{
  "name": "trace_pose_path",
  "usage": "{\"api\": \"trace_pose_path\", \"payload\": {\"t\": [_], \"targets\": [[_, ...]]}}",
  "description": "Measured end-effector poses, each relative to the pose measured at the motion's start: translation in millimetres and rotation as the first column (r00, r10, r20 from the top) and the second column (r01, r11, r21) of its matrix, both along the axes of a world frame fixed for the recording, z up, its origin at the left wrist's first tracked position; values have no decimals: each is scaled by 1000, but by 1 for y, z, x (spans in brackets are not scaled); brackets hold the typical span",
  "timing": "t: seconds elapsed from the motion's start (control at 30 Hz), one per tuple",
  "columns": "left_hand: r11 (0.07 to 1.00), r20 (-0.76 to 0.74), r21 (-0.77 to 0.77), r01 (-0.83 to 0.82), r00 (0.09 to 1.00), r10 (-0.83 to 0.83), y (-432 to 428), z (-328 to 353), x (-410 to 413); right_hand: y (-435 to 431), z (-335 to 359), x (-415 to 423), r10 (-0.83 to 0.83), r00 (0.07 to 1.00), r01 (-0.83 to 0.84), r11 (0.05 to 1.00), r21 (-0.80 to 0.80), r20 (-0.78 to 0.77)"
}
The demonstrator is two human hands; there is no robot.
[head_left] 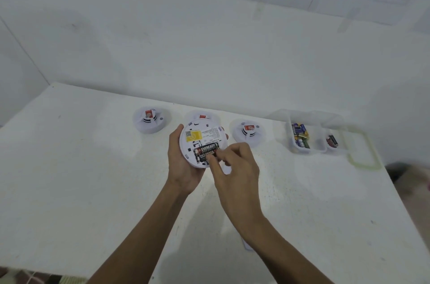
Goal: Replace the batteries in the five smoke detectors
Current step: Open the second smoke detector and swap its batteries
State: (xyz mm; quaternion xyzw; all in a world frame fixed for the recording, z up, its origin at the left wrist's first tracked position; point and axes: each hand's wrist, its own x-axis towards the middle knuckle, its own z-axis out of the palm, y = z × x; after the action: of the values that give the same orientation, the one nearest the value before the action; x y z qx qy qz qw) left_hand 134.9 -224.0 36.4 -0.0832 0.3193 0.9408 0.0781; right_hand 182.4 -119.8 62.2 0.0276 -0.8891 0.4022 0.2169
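My left hand [181, 165] grips a white round smoke detector [200, 137] turned back side up above the table. Its open bay shows two black batteries [206, 151], and a yellow label sits above them. My right hand [235, 162] has its fingertips curled onto the right end of the lower battery, pinching it. Three more detectors stand face up along the back: one at the left [150, 119], one [202, 115] partly hidden behind the held one, one at the right [247, 131].
A clear divided container [323, 142] at the back right holds several batteries in its left cell and a few dark ones in the right cell. Its lid [363, 146] lies beside it. A white piece [227, 170] lies under my right hand. The wall is close behind.
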Motion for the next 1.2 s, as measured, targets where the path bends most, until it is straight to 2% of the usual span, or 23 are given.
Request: {"api": "trace_pose_path", "payload": {"t": [0.27,0.4,0.47,0.53,0.6,0.7,0.8,1.1,1.2], "targets": [[999,19,16,46,999,-46,3,-12,-3,21,-3,-3,106,994,-102,980,172,-13],[999,23,15,40,999,-40,1,-15,-2,39,-3,3,191,981,-185,973,136,-31],[997,0,50,64,998,-64,-1,-16,-2,51,-8,10,185,982,-176,972,156,-45],[995,-8,57,82,997,-82,-2,-17,1,63,-16,18,137,990,-141,974,176,30],[995,-2,46,92,996,-92,-2,-21,4,72,-26,28,92,976,-135,967,214,199],[992,-3,42,117,993,-117,0,-23,11,83,-47,41,-16,899,-140,937,321,438],[989,-1,47,139,990,-139,3,-22,19,86,-61,51,-92,816,-149,920,362,571],[985,14,9,173,985,-173,10,-25,39,84,-86,62,-232,704,-140,881,451,671],[986,60,-14,163,985,-162,10,-26,45,81,-87,63,-263,710,-137,858,494,653]]}}
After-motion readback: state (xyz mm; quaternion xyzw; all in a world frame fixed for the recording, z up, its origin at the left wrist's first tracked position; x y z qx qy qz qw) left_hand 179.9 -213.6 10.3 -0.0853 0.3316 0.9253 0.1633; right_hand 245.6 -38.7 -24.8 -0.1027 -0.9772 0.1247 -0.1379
